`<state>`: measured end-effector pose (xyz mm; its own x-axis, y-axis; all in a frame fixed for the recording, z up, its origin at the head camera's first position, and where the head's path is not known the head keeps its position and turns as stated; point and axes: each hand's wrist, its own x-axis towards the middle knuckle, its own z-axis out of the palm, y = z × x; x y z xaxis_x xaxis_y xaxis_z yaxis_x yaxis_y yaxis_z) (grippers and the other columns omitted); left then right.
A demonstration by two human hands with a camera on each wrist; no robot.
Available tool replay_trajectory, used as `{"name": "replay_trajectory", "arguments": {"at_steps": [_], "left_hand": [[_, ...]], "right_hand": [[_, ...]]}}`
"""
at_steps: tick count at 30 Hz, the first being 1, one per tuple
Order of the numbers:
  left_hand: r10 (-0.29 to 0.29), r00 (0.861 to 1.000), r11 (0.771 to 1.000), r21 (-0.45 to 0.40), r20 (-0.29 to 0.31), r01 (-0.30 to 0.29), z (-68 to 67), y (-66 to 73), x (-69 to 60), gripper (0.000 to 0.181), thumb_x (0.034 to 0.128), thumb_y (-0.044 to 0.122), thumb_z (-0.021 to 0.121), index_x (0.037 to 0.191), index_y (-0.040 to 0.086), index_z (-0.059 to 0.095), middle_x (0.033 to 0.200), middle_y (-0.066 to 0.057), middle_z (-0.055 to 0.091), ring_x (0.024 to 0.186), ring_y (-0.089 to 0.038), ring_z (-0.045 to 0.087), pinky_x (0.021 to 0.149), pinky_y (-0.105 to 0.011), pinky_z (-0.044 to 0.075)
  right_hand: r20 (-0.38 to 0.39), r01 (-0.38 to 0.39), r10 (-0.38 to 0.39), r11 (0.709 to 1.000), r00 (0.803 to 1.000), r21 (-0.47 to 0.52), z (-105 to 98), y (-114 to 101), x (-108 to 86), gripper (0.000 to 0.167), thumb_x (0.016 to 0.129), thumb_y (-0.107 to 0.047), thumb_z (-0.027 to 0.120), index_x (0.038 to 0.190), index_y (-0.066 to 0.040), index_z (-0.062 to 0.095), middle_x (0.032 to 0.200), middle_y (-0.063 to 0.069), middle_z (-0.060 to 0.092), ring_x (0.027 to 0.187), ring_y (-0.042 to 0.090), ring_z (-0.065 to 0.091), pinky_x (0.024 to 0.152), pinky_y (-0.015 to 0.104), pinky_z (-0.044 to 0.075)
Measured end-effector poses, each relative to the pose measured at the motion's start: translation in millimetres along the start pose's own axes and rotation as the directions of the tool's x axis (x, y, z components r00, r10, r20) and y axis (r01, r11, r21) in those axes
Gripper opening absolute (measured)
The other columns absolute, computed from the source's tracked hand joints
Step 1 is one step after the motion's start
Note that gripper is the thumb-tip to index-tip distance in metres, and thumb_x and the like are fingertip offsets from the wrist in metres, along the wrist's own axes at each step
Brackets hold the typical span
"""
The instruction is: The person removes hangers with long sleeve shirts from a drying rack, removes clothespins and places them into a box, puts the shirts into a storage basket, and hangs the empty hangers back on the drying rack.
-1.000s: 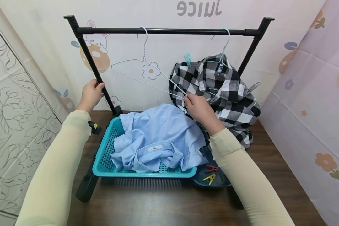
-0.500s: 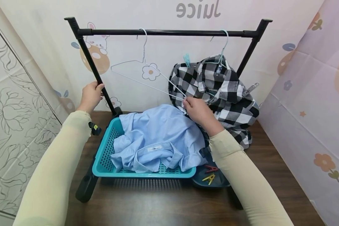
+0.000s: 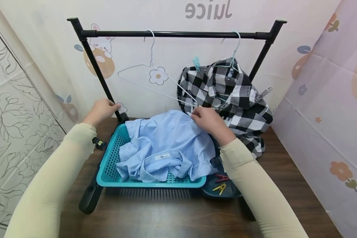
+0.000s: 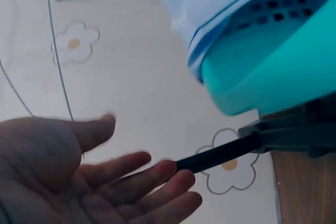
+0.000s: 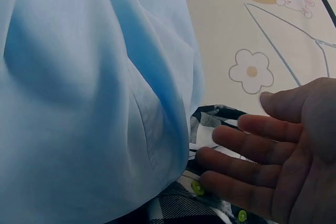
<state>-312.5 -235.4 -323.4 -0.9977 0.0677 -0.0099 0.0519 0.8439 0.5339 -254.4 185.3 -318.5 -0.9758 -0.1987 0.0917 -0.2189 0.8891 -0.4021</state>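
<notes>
The left hand (image 3: 102, 110) is off the rack's left post (image 3: 98, 70); the left wrist view has its fingers spread and nothing between them. Relaxed and apart, the fingers of the right hand (image 3: 209, 120) hang beside the lower right end of a white wire hanger (image 3: 151, 56); in the right wrist view that hand (image 5: 283, 156) is unclosed, and whether it touches the wire cannot be told. The bare hanger hooks over the black bar (image 3: 190, 34). Below, a light blue shirt (image 3: 172, 132) lies crumpled in a teal basket (image 3: 151, 185).
A black-and-white checked shirt (image 3: 241, 96) hangs at the bar's right side, with a light blue clip (image 3: 197, 63) and a clear clip (image 3: 264, 94) on it. A dark tray (image 3: 230, 191) with red and yellow clips stands right of the basket.
The left hand has let go of the post and moved slightly down and right. The right hand has come off the hanger's end and dropped a little.
</notes>
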Motion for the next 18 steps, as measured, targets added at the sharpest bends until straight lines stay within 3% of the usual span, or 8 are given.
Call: {"name": "replay_trajectory", "arguments": {"at_steps": [2, 5, 11, 18], "left_hand": [[0.055, 0.996, 0.998, 0.033, 0.071, -0.057, 5.0, 3.1, -3.9, 0.052, 0.1064, 0.041, 0.053, 0.127, -0.005, 0.064, 0.104, -0.023, 0.064, 0.094, -0.037, 0.059, 0.08, -0.048, 0.054], [0.121, 0.981, 0.991, 0.034, 0.15, -0.127, 11.4, 7.7, -8.6, 0.05, 0.1052, 0.035, 0.058, 0.137, -0.004, 0.057, 0.133, -0.028, 0.06, 0.12, -0.045, 0.058, 0.102, -0.06, 0.049], [0.211, 0.958, 0.974, 0.043, 0.195, -0.223, 23.3, 11.0, -9.8, 0.051, 0.1018, 0.031, 0.065, 0.142, 0.0, 0.055, 0.137, -0.027, 0.06, 0.125, -0.046, 0.058, 0.105, -0.063, 0.045], [0.212, 0.952, 0.974, 0.037, 0.221, -0.225, 37.9, 10.4, -4.7, 0.056, 0.0985, 0.026, 0.07, 0.147, 0.005, 0.053, 0.143, -0.026, 0.055, 0.129, -0.046, 0.055, 0.107, -0.064, 0.043]], "right_hand": [[0.023, -0.003, 0.003, 1.0, 1.0, -0.01, 1, -2, -0.1, 0.029, 0.103, -0.031, 0.059, 0.12, -0.01, 0.07, 0.113, 0.01, 0.072, 0.099, 0.028, 0.065, 0.086, 0.046, 0.052], [0.067, -0.014, 0.015, 1.0, 0.998, -0.021, 2, -5, -0.6, 0.033, 0.102, -0.033, 0.061, 0.124, -0.01, 0.069, 0.119, 0.011, 0.072, 0.106, 0.029, 0.067, 0.09, 0.047, 0.053], [0.118, -0.048, 0.053, 0.998, 0.992, -0.043, 4, -10, -1.2, 0.038, 0.099, -0.035, 0.066, 0.128, -0.011, 0.067, 0.121, 0.012, 0.071, 0.109, 0.029, 0.067, 0.092, 0.049, 0.053], [0.166, -0.073, 0.087, 0.993, 0.982, -0.09, 7, -12, -2.3, 0.048, 0.093, -0.037, 0.073, 0.134, -0.012, 0.064, 0.126, 0.011, 0.069, 0.112, 0.03, 0.065, 0.094, 0.052, 0.051]]}}
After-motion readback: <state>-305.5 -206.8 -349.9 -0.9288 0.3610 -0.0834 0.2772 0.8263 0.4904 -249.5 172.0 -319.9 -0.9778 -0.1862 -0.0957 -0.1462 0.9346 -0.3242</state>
